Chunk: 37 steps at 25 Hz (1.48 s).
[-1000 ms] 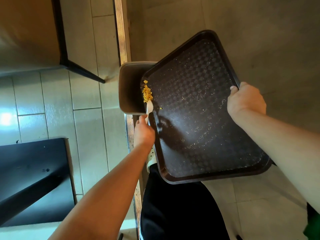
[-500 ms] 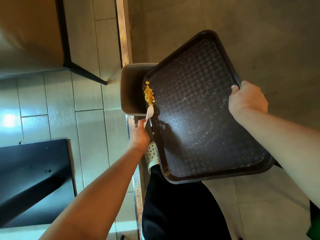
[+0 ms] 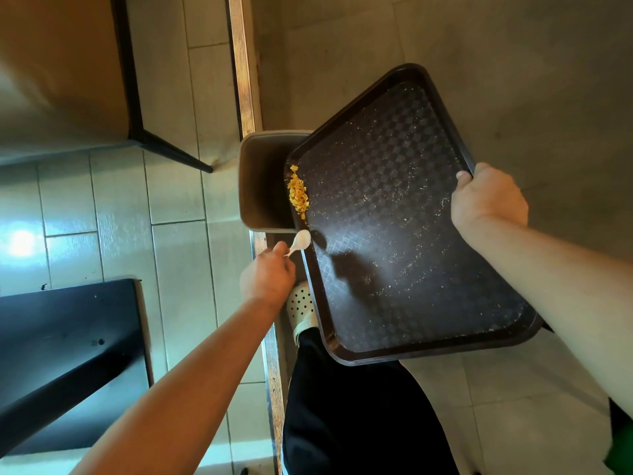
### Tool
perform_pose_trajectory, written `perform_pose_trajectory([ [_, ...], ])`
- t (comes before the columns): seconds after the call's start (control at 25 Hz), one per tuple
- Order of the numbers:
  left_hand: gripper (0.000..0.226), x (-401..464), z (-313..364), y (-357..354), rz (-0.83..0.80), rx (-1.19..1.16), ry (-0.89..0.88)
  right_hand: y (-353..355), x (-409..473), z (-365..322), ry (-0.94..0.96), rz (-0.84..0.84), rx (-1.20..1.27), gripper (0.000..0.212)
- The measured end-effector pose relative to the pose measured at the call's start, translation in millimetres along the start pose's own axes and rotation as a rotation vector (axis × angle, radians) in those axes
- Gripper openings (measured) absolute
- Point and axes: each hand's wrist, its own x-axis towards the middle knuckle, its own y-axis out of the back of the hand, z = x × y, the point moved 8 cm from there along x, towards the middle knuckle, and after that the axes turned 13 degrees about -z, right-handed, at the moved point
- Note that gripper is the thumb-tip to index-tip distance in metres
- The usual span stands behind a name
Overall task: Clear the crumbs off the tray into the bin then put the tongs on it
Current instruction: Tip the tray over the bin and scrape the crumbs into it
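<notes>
Dark brown rectangular plastic tray (image 3: 394,214) w/ a checker texture is held over the floor, tilted so its left long edge dips over the beige plastic bin (image 3: 260,180). Right hand (image 3: 488,197) grips the tray's far-right rim, thumb on top, fingers curled under. Left hand (image 3: 269,277) pinches the handle of a small white plastic spoon (image 3: 301,242); its bowl sits at the tray's left rim, just on the near side of the heap.

The heap: yellow-orange crumbs (image 3: 297,193), piled in a narrow line against the left rim, right above the bin's open mouth, not yet over the edge. Fine pale specks are scattered across the rest of the tray surface, esp. toward the right hand.

Step in hand, as I read it: scraping the pile off. To do it well, tilt the tray more to the left w/ the right hand, keep the rim over the bin mouth and sweep the spoon outward across the rim, not along it, or bits may land on the tiles. The fine specks prob. need a tap or a second sweep.

Bin inside looks dark; can't tell what's in it. Tray holds only crumbs. No tongs in view, so that part is not begun.
</notes>
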Motion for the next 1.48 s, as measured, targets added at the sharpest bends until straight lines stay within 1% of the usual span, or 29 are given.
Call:
perform_pose_trajectory([
  [0.2, 0.022, 25, -3, 7, 0.002, -0.147, -0.006, 0, 0, 2, -0.016, -0.004, -0.005, 0.032],
  [0.32, 0.022, 40, -1, 15, -0.006, -0.156, -0.006, -1, 0, 2, -0.022, -0.005, -0.002, 0.032],
  [0.48, 0.027, 40, -4, 25, 0.058, -0.189, -0.011, -2, -1, 3, -0.025, -0.004, -0.008, 0.033],
  [0.52, 0.027, 36, -3, 23, 0.044, -0.18, -0.039, -3, -2, 2, -0.023, -0.003, -0.006, 0.032],
  [0.6, 0.027, 29, -1, 11, -0.037, -0.15, -0.097, -3, -2, 2, -0.018, -0.001, -0.003, 0.032],
  [0.68, 0.028, 26, -2, -2, -0.09, -0.142, -0.114, -3, -1, 2, -0.017, 0.0, -0.003, 0.033],
  [0.84, 0.028, 35, -7, -6, -0.103, -0.167, -0.037, -4, -1, 2, -0.018, 0.005, 0.0, 0.033],
  [0.96, 0.025, 37, -1, 4, -0.046, -0.191, -0.001, -4, -3, 1, -0.021, 0.004, 0.0, 0.034],
  [1.04, 0.023, 35, 10, 9, -0.03, -0.21, -0.006, -4, -4, 1, -0.02, 0.006, -0.004, 0.034],
  [1.12, 0.019, 30, 20, 5, -0.053, -0.202, -0.039, -4, -5, 1, -0.018, 0.007, -0.004, 0.034],
  [1.2, 0.017, 30, 20, 0, -0.079, -0.194, -0.033, -3, -6, 1, -0.022, 0.011, -0.005, 0.034],
  [1.36, 0.03, 36, 9, 3, -0.092, -0.172, 0.054, -4, -8, 2, -0.032, 0.01, 0.007, 0.033],
  [1.48, 0.033, 36, 14, 11, -0.036, -0.24, 0.02, -5, -10, 3, -0.033, 0.008, 0.017, 0.033],
])
